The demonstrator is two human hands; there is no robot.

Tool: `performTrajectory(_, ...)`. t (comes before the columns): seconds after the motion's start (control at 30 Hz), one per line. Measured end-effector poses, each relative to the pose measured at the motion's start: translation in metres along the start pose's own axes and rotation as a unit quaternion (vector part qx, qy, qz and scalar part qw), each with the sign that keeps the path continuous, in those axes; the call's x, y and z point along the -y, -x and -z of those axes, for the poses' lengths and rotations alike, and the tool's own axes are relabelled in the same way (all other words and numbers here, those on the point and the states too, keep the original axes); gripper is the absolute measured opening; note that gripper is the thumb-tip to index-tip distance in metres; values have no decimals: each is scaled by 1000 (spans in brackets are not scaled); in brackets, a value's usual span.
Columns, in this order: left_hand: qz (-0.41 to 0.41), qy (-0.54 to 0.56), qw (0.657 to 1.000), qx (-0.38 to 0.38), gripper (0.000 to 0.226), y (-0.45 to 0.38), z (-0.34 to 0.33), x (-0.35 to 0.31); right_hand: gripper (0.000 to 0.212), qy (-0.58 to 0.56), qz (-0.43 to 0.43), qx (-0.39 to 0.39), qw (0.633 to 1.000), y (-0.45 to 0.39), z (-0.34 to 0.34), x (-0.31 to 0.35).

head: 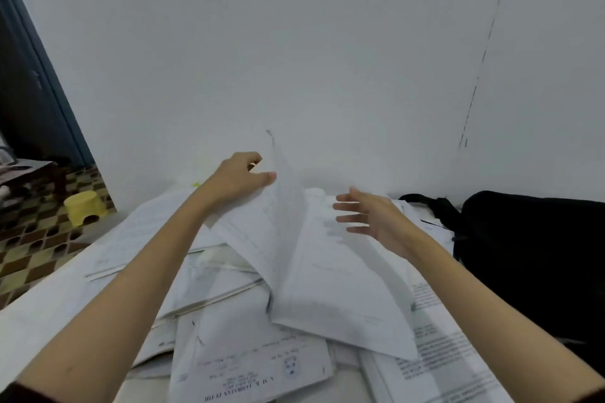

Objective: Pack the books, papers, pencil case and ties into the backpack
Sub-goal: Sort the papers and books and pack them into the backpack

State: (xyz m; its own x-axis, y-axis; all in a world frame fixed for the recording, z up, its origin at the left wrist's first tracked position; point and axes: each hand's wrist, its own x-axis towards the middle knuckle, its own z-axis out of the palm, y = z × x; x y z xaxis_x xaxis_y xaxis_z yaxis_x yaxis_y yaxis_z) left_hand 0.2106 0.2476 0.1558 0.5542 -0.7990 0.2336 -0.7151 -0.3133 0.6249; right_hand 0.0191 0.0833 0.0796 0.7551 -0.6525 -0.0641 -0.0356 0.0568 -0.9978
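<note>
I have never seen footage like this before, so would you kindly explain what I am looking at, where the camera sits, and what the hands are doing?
There is no machine here. The one picture comes from a wide-angle camera worn on a person's head, looking forward and down, so both bare arms reach into view from below.

The left hand pinches the far edge of a sheaf of papers between thumb and fingers and lifts it, so the sheets stand up and blur. The right hand hovers open beside them, fingers spread, holding nothing.

Underneath, many loose printed sheets lie overlapping on a white surface. A black backpack lies at the right by the wall. On the tiled floor at the left stands a small yellow stool.
</note>
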Motion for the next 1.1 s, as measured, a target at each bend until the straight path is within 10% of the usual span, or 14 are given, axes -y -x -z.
performTrajectory(0.33,-11,-15,934,356,63,22,-173,-52,40,180,-146,-82,969,29,68,-34)
performTrajectory(0.53,56,-140,986,74,49,10,-168,34,36,308,-180,-173,918,28,70,-94)
performTrajectory(0.73,188,74,974,105,39,-12,-160,39,35,253,-179,-246,918,23,63,-97)
performTrajectory(0.87,219,341,897,177,23,-14,-155,28,40,306,-175,-247,903,25,62,-96)
performTrajectory(0.97,182,476,846,159,23,-18,-148,9,45,271,-158,-278,908,26,65,-81)
performTrajectory(1.1,55,501,858,96,18,-31,-118,-31,39,103,18,-330,938,20,76,-27)
